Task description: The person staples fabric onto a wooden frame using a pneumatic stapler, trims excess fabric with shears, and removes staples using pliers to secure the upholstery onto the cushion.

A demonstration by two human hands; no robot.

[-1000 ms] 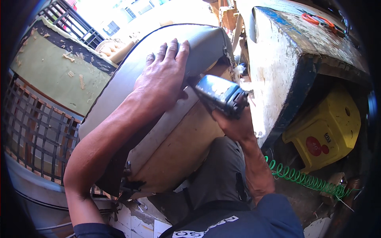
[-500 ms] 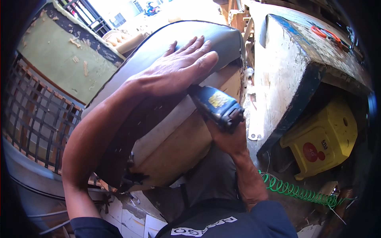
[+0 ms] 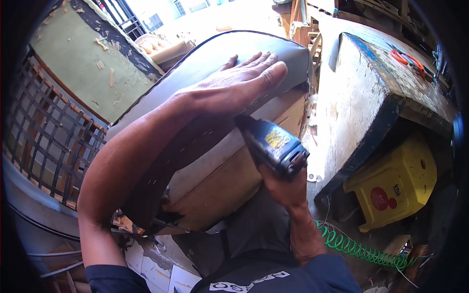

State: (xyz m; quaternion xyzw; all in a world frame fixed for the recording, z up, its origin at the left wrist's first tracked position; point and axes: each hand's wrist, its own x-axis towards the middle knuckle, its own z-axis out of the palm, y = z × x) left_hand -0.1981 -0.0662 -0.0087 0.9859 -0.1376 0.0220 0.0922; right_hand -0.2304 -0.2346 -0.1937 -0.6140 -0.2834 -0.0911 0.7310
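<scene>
My left hand [image 3: 244, 85] lies flat, fingers stretched out, on the grey cover [image 3: 288, 53] of a bulky upholstered piece. Below that palm, a dark strip of the cover [image 3: 195, 141] folds over the near side and carries a broken row of staples. My right hand [image 3: 286, 188] is wrapped round the grip of a black and blue staple gun [image 3: 273, 141] with a yellow label. Its nose points at the dark strip, just below my left wrist; whether it touches cannot be told. Bare pale board [image 3: 220, 188] shows on the near side.
A scuffed white and blue bench [image 3: 351, 83] stands at right, with an orange coiled cord [image 3: 408, 61] on top and a yellow stool [image 3: 400, 180] beneath. A green coiled hose [image 3: 361, 246] crosses the floor. At left are a webbed frame [image 3: 51, 132] and a green panel [image 3: 93, 68].
The whole view has shifted, so most things sit slightly lower and further right. My left hand has slid a little rightward on the cover. The staple gun stays close below it.
</scene>
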